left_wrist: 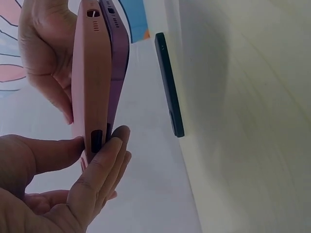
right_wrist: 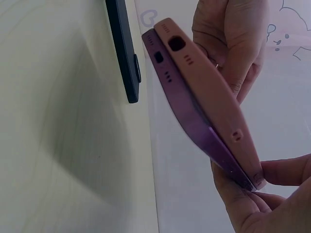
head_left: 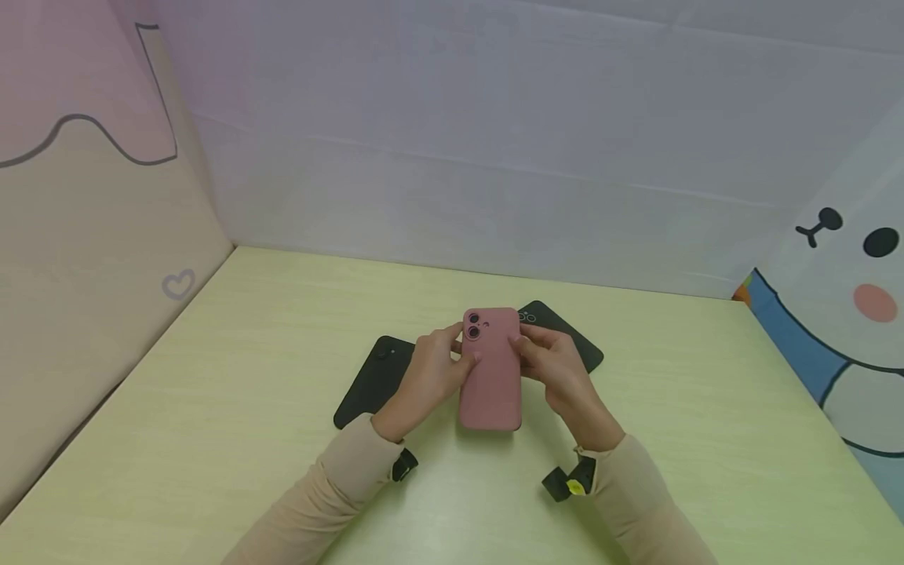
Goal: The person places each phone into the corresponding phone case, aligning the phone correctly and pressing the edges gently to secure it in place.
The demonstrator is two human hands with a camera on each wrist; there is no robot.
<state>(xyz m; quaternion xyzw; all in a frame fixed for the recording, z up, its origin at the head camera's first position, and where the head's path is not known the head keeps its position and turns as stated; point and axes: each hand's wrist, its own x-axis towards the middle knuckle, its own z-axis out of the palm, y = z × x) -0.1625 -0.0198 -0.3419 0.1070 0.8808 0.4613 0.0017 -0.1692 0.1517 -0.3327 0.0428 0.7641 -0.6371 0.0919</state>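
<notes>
A pink phone case with two round camera openings is held upright above the table between both hands. Behind it, a purple phone lies against the case, with a wedge-shaped gap at the lower end in the right wrist view. My left hand pinches the left edge, thumb on the pink back and fingers behind the purple phone. My right hand grips the opposite edge, its thumb also on the pink back. How far the phone sits inside the case cannot be told.
A dark phone-shaped slab lies on the table at left, partly under the left forearm. Another dark slab with camera rings lies behind the right hand. Printed cloth walls enclose the back and sides.
</notes>
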